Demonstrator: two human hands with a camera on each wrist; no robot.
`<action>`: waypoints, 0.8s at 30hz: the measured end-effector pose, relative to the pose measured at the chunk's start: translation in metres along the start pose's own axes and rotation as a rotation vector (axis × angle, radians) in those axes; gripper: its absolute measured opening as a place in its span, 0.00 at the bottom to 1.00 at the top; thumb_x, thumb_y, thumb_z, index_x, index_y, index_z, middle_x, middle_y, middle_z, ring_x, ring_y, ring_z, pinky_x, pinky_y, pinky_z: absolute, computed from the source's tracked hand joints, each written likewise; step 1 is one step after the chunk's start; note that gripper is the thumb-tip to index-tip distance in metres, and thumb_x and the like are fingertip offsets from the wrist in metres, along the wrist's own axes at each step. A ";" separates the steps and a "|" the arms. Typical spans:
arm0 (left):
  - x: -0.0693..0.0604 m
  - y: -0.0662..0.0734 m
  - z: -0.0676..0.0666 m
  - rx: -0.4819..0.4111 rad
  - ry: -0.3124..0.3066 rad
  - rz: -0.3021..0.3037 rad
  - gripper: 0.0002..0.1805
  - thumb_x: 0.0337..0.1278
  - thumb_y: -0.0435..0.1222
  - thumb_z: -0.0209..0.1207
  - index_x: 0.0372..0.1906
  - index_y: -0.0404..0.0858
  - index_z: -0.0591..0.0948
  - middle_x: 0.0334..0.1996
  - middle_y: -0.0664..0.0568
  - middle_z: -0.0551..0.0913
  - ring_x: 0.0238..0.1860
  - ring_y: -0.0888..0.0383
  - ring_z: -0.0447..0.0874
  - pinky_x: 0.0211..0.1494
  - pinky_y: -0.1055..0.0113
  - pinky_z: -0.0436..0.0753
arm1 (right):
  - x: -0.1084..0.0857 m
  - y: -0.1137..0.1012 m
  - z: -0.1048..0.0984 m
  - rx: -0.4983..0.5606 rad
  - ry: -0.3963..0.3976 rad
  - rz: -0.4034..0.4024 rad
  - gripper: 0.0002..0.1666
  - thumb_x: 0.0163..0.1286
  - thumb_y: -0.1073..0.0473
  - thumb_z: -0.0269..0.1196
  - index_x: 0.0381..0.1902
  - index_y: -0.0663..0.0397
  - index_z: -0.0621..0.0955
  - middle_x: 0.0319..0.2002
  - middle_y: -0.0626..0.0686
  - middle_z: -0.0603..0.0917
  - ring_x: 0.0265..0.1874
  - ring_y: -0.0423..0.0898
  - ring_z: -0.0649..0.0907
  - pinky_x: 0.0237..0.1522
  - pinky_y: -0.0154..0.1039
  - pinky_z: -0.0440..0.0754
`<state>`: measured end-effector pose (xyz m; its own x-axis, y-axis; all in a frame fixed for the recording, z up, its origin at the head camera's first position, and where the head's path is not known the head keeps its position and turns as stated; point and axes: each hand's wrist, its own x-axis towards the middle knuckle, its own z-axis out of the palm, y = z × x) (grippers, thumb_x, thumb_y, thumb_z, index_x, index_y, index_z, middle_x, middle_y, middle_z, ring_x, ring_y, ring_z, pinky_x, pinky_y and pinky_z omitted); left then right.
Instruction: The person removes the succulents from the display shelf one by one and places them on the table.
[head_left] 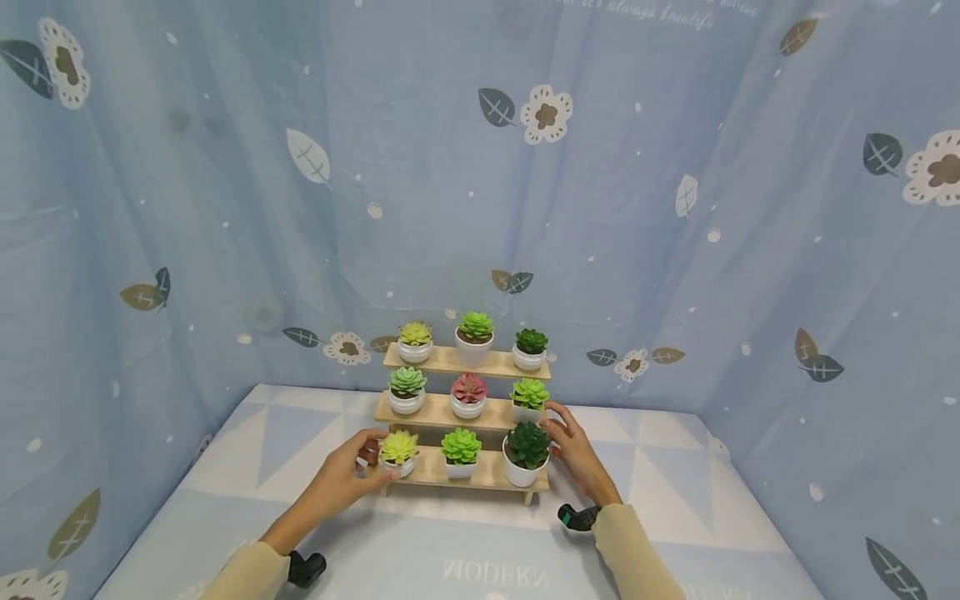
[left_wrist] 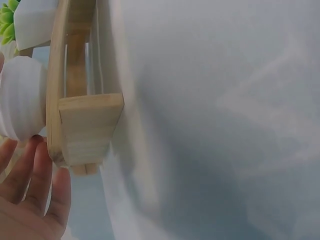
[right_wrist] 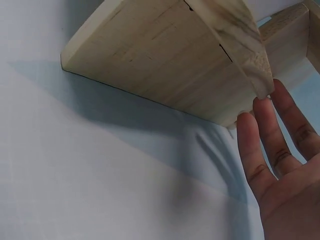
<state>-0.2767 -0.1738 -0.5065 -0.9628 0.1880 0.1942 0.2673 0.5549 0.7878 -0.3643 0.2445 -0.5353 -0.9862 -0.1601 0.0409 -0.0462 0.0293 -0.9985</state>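
Note:
In the head view, a three-tier wooden shelf (head_left: 480, 477) holds rows of small potted succulents. My left hand (head_left: 341, 479) pinches the white pot of the yellow-green succulent (head_left: 398, 448) at the lower tier's left end. The left wrist view has the fingers (left_wrist: 42, 165) against that white pot (left_wrist: 22, 97), beside the shelf's end (left_wrist: 90, 117). At the shelf's right side, my right hand (head_left: 581, 457) is beside the dark green succulent (head_left: 527, 447). In the right wrist view, its straight fingers (right_wrist: 267, 135) touch or nearly touch the wooden shelf (right_wrist: 150, 60).
A patterned cloth covers the table (head_left: 450, 542), and a blue curtain (head_left: 420, 167) with leaves and flowers hangs behind and at both sides. Red (head_left: 468, 390) and green succulents (head_left: 476, 327) stand on the middle and top tiers. Black devices sit at both wrists.

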 end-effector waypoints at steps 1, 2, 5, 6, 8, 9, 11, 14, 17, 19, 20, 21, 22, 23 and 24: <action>0.000 0.000 0.001 -0.002 -0.001 0.000 0.40 0.55 0.50 0.75 0.69 0.39 0.73 0.44 0.54 0.78 0.43 0.56 0.77 0.44 0.58 0.80 | -0.001 0.001 0.000 0.005 0.004 0.005 0.28 0.79 0.44 0.60 0.72 0.40 0.69 0.59 0.56 0.78 0.54 0.49 0.79 0.52 0.44 0.77; 0.001 -0.001 0.002 -0.002 0.000 0.000 0.40 0.56 0.50 0.75 0.69 0.39 0.73 0.44 0.54 0.78 0.42 0.56 0.77 0.44 0.60 0.80 | -0.001 0.001 0.000 0.008 0.006 0.005 0.28 0.79 0.44 0.60 0.72 0.40 0.69 0.59 0.56 0.78 0.55 0.49 0.79 0.52 0.44 0.78; 0.002 -0.001 0.004 -0.004 0.003 -0.009 0.40 0.56 0.51 0.75 0.69 0.39 0.73 0.43 0.53 0.78 0.42 0.56 0.76 0.41 0.64 0.78 | -0.001 0.002 0.000 -0.001 0.013 0.007 0.30 0.78 0.42 0.61 0.72 0.39 0.69 0.60 0.56 0.78 0.55 0.49 0.79 0.50 0.43 0.76; 0.002 -0.001 0.004 -0.006 0.006 -0.014 0.40 0.56 0.51 0.75 0.69 0.39 0.73 0.43 0.53 0.78 0.41 0.57 0.76 0.40 0.64 0.78 | -0.001 0.002 0.000 -0.001 0.012 0.008 0.30 0.78 0.42 0.61 0.72 0.39 0.69 0.60 0.56 0.78 0.55 0.49 0.79 0.50 0.43 0.76; 0.003 -0.001 0.005 -0.010 0.011 -0.022 0.40 0.56 0.52 0.75 0.69 0.39 0.74 0.41 0.53 0.77 0.41 0.57 0.77 0.39 0.64 0.78 | 0.000 0.003 -0.001 0.002 0.010 0.012 0.29 0.78 0.42 0.60 0.72 0.38 0.69 0.60 0.57 0.78 0.55 0.48 0.78 0.49 0.43 0.76; 0.003 0.000 0.005 -0.015 0.011 -0.027 0.40 0.56 0.52 0.75 0.69 0.39 0.74 0.41 0.53 0.77 0.41 0.56 0.77 0.39 0.63 0.78 | 0.000 0.003 -0.001 0.003 0.009 0.014 0.29 0.78 0.42 0.60 0.72 0.37 0.69 0.60 0.57 0.78 0.55 0.48 0.78 0.49 0.43 0.75; 0.004 0.000 0.005 -0.017 0.008 -0.029 0.41 0.56 0.52 0.74 0.69 0.39 0.74 0.40 0.52 0.77 0.41 0.56 0.77 0.39 0.62 0.78 | 0.001 0.003 -0.002 0.006 0.008 0.016 0.28 0.78 0.43 0.60 0.72 0.36 0.70 0.59 0.56 0.78 0.54 0.48 0.78 0.48 0.43 0.76; 0.004 0.001 0.005 -0.016 -0.001 -0.037 0.41 0.56 0.54 0.74 0.70 0.40 0.73 0.41 0.52 0.78 0.42 0.56 0.78 0.42 0.60 0.79 | 0.001 0.002 -0.003 -0.014 0.000 0.003 0.28 0.79 0.44 0.59 0.72 0.37 0.70 0.59 0.56 0.78 0.52 0.48 0.78 0.46 0.43 0.76; 0.004 0.001 0.004 -0.010 -0.006 -0.043 0.42 0.55 0.55 0.74 0.70 0.41 0.73 0.42 0.52 0.79 0.43 0.56 0.78 0.43 0.59 0.78 | 0.003 0.000 -0.004 -0.035 -0.015 -0.012 0.28 0.79 0.45 0.59 0.73 0.39 0.70 0.58 0.57 0.79 0.49 0.48 0.76 0.44 0.43 0.77; 0.004 0.001 0.004 -0.008 -0.005 -0.042 0.42 0.55 0.54 0.74 0.71 0.40 0.73 0.43 0.52 0.79 0.43 0.56 0.78 0.43 0.59 0.78 | 0.003 -0.001 -0.003 -0.039 -0.018 -0.015 0.28 0.79 0.46 0.60 0.73 0.39 0.70 0.58 0.57 0.79 0.47 0.47 0.76 0.42 0.43 0.77; 0.004 0.001 0.004 -0.003 -0.003 -0.039 0.42 0.55 0.54 0.74 0.71 0.40 0.73 0.43 0.51 0.79 0.43 0.56 0.78 0.42 0.59 0.78 | 0.003 -0.001 -0.003 -0.039 -0.018 -0.014 0.29 0.79 0.45 0.61 0.73 0.38 0.70 0.59 0.57 0.79 0.47 0.47 0.76 0.42 0.43 0.77; 0.004 0.001 0.004 -0.003 -0.002 -0.035 0.42 0.55 0.53 0.74 0.71 0.39 0.73 0.43 0.51 0.79 0.42 0.55 0.78 0.42 0.58 0.78 | 0.003 0.000 -0.003 -0.038 -0.017 -0.012 0.29 0.78 0.45 0.61 0.73 0.38 0.70 0.59 0.57 0.79 0.47 0.48 0.76 0.41 0.42 0.77; 0.004 0.001 0.005 0.002 -0.001 -0.033 0.42 0.55 0.53 0.74 0.71 0.39 0.73 0.42 0.51 0.79 0.42 0.56 0.78 0.42 0.58 0.78 | 0.003 0.000 -0.003 -0.040 -0.015 -0.008 0.29 0.78 0.44 0.61 0.73 0.38 0.70 0.60 0.58 0.79 0.48 0.47 0.76 0.42 0.42 0.77; 0.005 0.001 0.005 0.006 -0.001 -0.030 0.42 0.55 0.52 0.75 0.71 0.39 0.73 0.42 0.51 0.79 0.42 0.56 0.78 0.42 0.59 0.78 | 0.002 0.000 -0.004 -0.041 -0.015 -0.003 0.30 0.78 0.44 0.61 0.73 0.37 0.70 0.60 0.58 0.79 0.49 0.48 0.76 0.42 0.42 0.77; 0.005 0.001 0.006 0.007 -0.001 -0.029 0.42 0.55 0.52 0.75 0.70 0.39 0.73 0.41 0.52 0.79 0.41 0.56 0.78 0.42 0.59 0.78 | 0.002 0.001 -0.004 -0.043 -0.012 0.000 0.30 0.78 0.43 0.61 0.74 0.37 0.69 0.61 0.58 0.79 0.50 0.48 0.76 0.43 0.42 0.77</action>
<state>-0.2810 -0.1672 -0.5084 -0.9701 0.1725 0.1708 0.2395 0.5654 0.7892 -0.3664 0.2478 -0.5357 -0.9843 -0.1721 0.0397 -0.0528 0.0719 -0.9960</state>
